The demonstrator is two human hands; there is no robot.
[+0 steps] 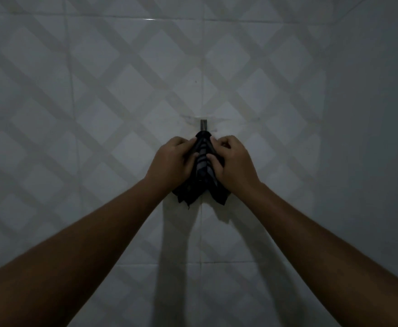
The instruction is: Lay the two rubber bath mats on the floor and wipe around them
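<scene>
Hanging off a hook [203, 125] above the fingertips [213, 139], the soft-looking, light striped cloth [201, 162] is pinched at its bunched top by left hand [173, 159] and right hand [232, 161].

Nothing here can be read: no text, label, brand, number or sign. The striped cloth [201, 159] just below the hook [203, 125] shows only pale and dark bands. The hook itself is bare of markings. The tiled wall [98, 90] all around the hook carries only a diagonal lattice pattern, and the light is dim.
</scene>
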